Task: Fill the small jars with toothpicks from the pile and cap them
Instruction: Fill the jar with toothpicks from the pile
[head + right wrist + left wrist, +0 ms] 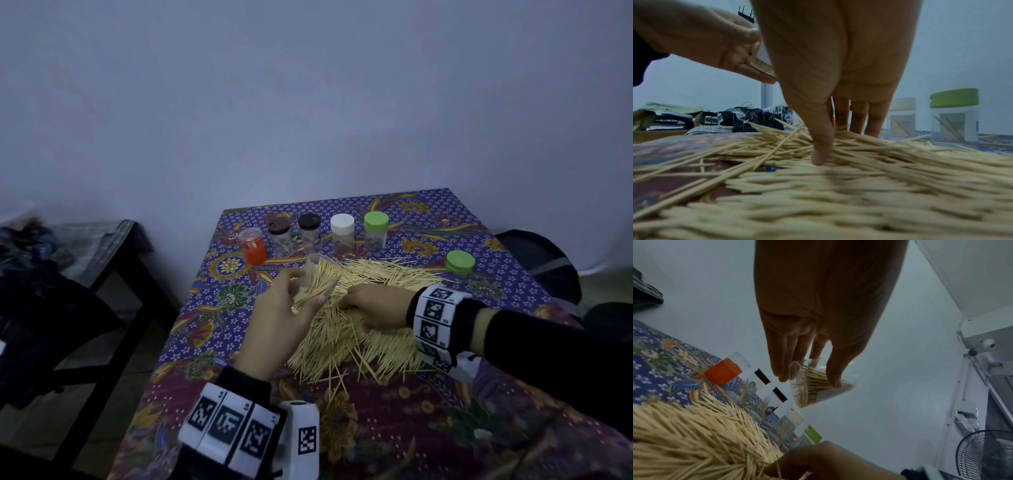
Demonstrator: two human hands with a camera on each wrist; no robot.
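L grip [274, 320] round jar [317, 281], R grip [371, 305] on picks [342, 342]

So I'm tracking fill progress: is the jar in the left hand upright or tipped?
Tipped. The left hand holds the clear jar slanted, uncapped, toothpicks inside.

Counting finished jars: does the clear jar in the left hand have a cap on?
No, the clear jar in the left hand is open-mouthed, toothpicks showing inside.
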